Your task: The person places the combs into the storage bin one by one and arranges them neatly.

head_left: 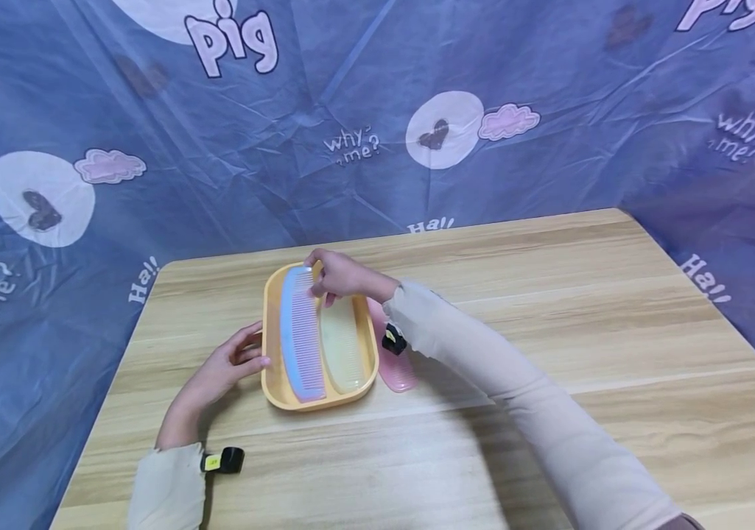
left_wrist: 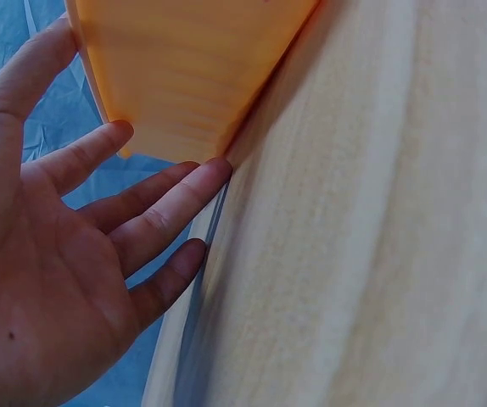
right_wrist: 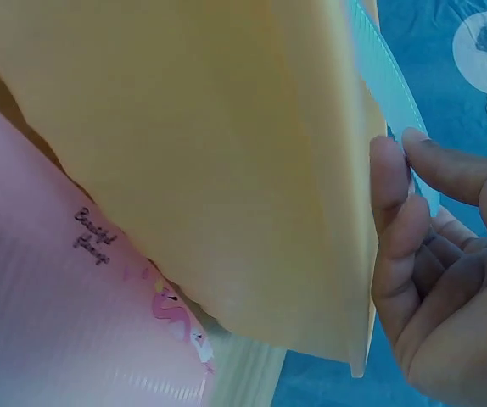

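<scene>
A blue comb (head_left: 292, 335) with pinkish-purple teeth lies lengthwise over the left half of a yellow-orange tray (head_left: 272, 383). My right hand (head_left: 344, 276) reaches across the tray's far side and pinches the far end of this comb between thumb and fingers; the right wrist view shows the grip at the comb's tip (right_wrist: 422, 153). Beside it in the tray is a pale yellow-green comb (head_left: 340, 346). With fairly straight, spread fingers, my left hand (head_left: 221, 368) touches the tray's left side, its thumb at the rim. In the left wrist view the fingertips meet the tray wall (left_wrist: 176, 76).
A pink comb (head_left: 395, 368) lies on the wooden table (head_left: 549, 309) right of the tray, partly under my right forearm; the right wrist view shows a flamingo print on it. A blue printed cloth (head_left: 350, 191) hangs behind the table and along its sides.
</scene>
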`<state>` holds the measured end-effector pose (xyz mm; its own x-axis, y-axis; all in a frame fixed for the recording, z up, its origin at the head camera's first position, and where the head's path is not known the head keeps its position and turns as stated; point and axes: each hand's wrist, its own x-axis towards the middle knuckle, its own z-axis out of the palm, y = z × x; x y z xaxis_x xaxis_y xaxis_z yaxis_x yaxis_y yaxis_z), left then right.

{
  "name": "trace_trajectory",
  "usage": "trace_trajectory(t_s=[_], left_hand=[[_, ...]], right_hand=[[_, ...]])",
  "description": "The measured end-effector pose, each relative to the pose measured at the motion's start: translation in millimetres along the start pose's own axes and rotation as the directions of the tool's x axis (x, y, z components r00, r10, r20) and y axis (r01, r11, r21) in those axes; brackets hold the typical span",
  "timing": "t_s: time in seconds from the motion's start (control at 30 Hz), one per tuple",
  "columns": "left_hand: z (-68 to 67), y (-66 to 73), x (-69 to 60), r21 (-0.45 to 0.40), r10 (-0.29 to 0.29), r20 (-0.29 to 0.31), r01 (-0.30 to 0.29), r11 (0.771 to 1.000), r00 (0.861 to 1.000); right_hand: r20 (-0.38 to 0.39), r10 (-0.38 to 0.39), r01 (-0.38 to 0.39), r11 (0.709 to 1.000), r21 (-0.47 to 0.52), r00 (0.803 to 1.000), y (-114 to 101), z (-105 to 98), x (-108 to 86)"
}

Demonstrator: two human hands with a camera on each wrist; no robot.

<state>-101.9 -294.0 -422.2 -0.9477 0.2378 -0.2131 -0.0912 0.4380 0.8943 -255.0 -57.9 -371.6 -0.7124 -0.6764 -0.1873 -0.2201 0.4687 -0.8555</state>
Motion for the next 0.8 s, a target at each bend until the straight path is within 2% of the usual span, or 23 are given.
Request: trace_trajectory(t_s=[0.17,0.27,0.37,0.4,0.47,0.5,0.67,0.8], left_hand=[[0.3,0.3,0.3,0.008,0.002,0.003,-0.002,1.000,1.000],[0.6,0.9,-0.1,0.008,0.004,0.000,-0.004,1.000,1.000],[1.2,1.5,-0.2,0.011,0.005,0.002,-0.005,1.000,1.000],[1.4,1.7,-0.3,0.012,0.003,0.002,-0.003,1.000,1.000],[1.8,1.9,-0.3,0.020,0.000,0.002,0.000,1.000,1.000],[1.8,1.9,-0.4,0.023,-0.002,0.003,0.002,1.000,1.000],[0.7,1.5,-1.1,0.025,-0.006,-0.006,0.006,1.000,1.000],[-0.7,0.1,-1.8,0.024,-0.003,-0.011,0.003,1.000,1.000]], right_hand=[[-0.002,-0.022,0.021,0.977,-0.213,1.000,-3,1,2.7],[-0.011,-0.027,0.021,0.941,-0.337,1.000,-5,1,2.6],[-0.055,-0.050,0.019,0.888,-0.460,0.997,-5,-2,2.0],[-0.071,-0.054,0.014,0.879,-0.477,0.996,-5,-4,1.6],[-0.107,-0.064,0.004,0.875,-0.483,0.992,-2,-8,0.9],[-0.120,-0.067,0.003,0.883,-0.470,0.991,0,-10,0.5],[-0.133,-0.073,0.032,0.956,-0.293,0.988,10,-22,-3.4],[-0.124,-0.099,0.078,0.983,-0.165,0.987,17,-27,-6.0]])
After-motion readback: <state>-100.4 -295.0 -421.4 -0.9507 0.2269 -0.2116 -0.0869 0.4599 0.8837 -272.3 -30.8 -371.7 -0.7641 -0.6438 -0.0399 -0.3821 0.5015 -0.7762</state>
